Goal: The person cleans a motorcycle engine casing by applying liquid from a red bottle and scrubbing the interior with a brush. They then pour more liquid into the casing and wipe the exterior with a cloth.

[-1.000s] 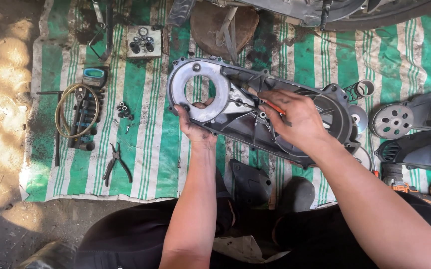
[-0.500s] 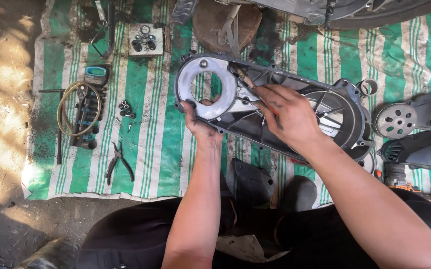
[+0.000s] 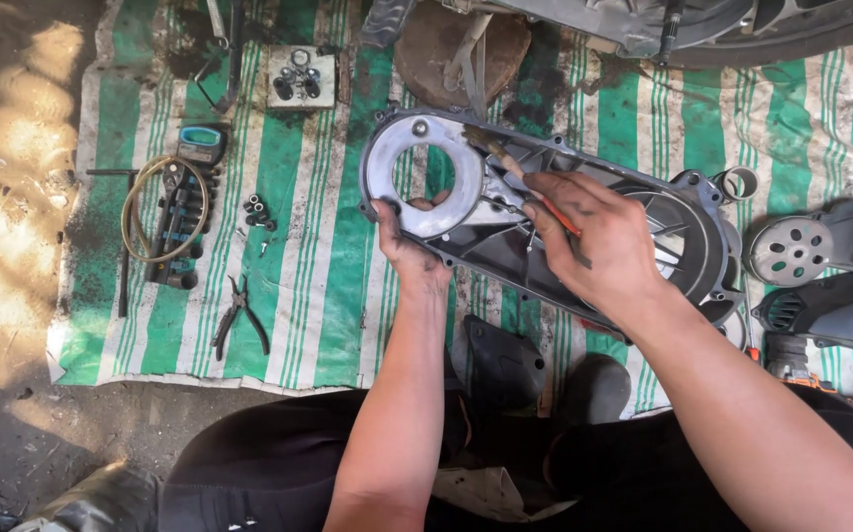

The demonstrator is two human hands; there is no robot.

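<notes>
L hand [image 3: 409, 246] steadying engine cover [image 3: 683, 212], R hand [image 3: 604, 241] w/ brush [image 3: 520, 172]

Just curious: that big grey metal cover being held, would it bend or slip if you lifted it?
The cover looks like rigid cast metal with ribs, so probably stiff and fairly heavy. It looks grimy, so perhaps slippery; the left hand grips its rim. Long and lopsided, it may tip when held at one end.

Green-white striped mat [image 3: 338, 296] on dirt ground; engine cover [image 3: 564, 227] under hands; pliers [image 3: 239, 315], socket set [image 3: 178, 212] well left of left hand [image 3: 402, 241].
</notes>
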